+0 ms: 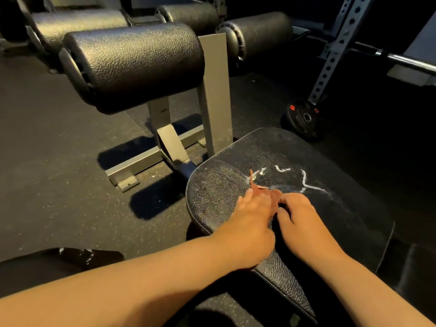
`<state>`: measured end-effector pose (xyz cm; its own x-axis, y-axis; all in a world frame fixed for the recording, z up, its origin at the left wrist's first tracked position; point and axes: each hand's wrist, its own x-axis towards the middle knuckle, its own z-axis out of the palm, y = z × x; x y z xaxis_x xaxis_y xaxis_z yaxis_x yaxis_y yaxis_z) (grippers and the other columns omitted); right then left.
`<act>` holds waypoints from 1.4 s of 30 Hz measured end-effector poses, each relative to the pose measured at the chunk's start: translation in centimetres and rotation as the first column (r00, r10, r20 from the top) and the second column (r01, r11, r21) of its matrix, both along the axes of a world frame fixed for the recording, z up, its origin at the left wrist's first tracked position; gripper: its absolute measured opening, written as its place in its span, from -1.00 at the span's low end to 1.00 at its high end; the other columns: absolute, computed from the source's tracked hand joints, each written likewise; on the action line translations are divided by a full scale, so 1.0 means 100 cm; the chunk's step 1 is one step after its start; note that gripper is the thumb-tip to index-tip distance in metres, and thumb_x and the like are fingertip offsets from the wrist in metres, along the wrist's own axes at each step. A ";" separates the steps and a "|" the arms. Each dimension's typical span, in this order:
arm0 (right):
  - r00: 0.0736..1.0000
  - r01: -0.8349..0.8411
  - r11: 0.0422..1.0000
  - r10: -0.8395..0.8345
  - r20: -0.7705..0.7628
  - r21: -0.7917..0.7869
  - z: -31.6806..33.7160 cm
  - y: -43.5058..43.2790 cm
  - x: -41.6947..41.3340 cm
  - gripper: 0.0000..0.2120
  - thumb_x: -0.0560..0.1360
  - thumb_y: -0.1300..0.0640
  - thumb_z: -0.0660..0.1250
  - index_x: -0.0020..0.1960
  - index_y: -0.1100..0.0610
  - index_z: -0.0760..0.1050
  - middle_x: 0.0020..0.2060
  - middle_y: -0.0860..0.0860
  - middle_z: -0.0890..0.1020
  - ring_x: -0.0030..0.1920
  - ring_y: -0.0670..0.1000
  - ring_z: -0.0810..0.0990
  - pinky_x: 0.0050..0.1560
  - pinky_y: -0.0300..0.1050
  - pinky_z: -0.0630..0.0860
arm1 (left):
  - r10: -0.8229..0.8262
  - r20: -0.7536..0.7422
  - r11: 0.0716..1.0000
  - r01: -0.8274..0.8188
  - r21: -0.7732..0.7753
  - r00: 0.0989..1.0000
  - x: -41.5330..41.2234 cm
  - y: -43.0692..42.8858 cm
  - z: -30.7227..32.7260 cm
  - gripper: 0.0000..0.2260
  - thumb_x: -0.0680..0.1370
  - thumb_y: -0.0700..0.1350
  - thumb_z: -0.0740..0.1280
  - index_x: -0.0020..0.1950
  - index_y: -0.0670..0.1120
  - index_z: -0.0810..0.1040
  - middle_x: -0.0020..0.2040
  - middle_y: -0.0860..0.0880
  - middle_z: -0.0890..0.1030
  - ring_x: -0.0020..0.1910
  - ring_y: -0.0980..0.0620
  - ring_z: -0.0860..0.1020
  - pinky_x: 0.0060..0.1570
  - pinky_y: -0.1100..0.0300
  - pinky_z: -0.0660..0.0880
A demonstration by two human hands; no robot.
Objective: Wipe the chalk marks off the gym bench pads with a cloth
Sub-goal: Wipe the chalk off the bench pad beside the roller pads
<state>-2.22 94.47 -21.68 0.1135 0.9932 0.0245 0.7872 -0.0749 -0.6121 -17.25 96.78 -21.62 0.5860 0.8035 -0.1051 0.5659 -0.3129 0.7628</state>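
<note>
Pinching reddish cloth [271, 195] in both grips, left hand [251, 220], right hand [300, 217], illegible chalk marks [304, 182] on bench pad [349, 215]

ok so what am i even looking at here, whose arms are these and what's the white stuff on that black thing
No machine here: this is one picture from a camera worn on a person's head, looking down at their own bare arms. The left hand and right hand together pinch a small reddish cloth over a black bench pad. The white squiggles are chalk marks, meant to be wiped off. Behind stand roller pads on a grey steel frame; a weight plate sits on the floor.
</note>
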 end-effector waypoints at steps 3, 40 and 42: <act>0.998 0.043 0.999 -0.043 -0.051 0.005 0.000 0.000 -0.006 -0.69 0.64 -0.09 0.04 0.17 -0.08 0.53 0.14 -0.05 0.58 0.19 0.01 0.51 0.22 0.04 0.46 | 0.069 0.026 0.993 -0.066 -0.097 0.997 -0.005 0.008 0.012 -0.55 0.58 -0.18 0.14 0.48 0.03 0.33 0.50 -0.09 0.35 0.55 -0.08 0.19 0.54 0.00 0.12; 0.989 -0.110 0.992 0.104 0.103 0.054 -0.018 0.006 0.022 -0.57 0.61 0.10 0.30 0.47 -0.04 0.44 0.56 -0.07 0.22 0.57 0.04 0.09 0.58 -0.02 0.04 | -0.033 -0.265 0.973 0.092 0.213 0.964 -0.009 0.011 0.010 -0.52 0.55 -0.18 0.12 0.49 -0.06 0.30 0.48 -0.03 0.34 0.56 -0.07 0.17 0.57 0.04 0.05; 0.959 0.221 0.975 -0.222 0.177 0.028 -0.013 0.009 0.049 -0.58 0.59 0.05 0.32 0.44 -0.09 0.46 0.53 0.04 0.24 0.50 0.16 0.19 0.50 0.04 0.16 | -0.053 -0.326 0.969 0.127 0.210 0.944 -0.009 0.011 0.010 -0.47 0.64 -0.14 0.09 0.62 -0.06 0.10 0.62 -0.02 0.11 0.62 -0.01 -0.03 0.58 0.12 -0.15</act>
<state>2.66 95.40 -22.94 0.3239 0.9433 0.0721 0.8475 -0.2555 -0.4652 -18.11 97.85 -20.63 0.6233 0.7729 -0.1189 0.7268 -0.5164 0.4528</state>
